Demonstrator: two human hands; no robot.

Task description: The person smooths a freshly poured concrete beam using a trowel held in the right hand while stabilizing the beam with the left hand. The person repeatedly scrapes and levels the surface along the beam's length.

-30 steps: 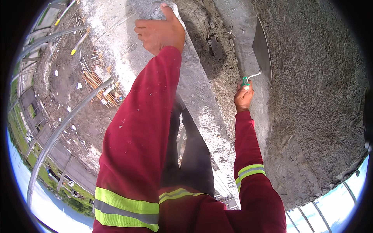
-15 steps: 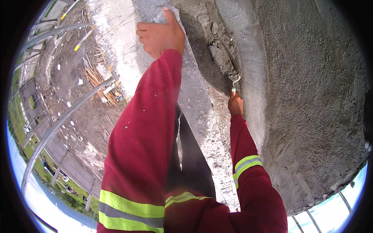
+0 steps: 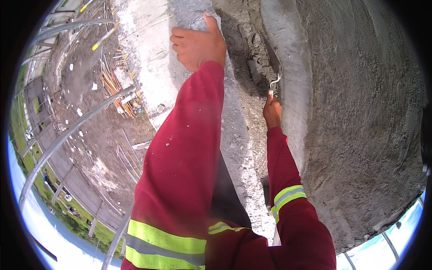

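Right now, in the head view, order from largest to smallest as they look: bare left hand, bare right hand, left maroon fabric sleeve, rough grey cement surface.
Rough cement surface
Left sleeve
Left hand
Right hand

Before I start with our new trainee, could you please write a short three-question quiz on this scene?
1. Multiple choice: how is the trowel held?
A) by the left hand alone
B) by the right hand alone
C) by both hands together
2. True or false: both hands wear thick gloves.
3. Fill in the missing colour: the dark red sleeves carry reflective bands of yellow-green and ____.

Key:
1. B: the right hand holds it by the handle.
2. False: that hand and the left hand are bare.
3. Grey.
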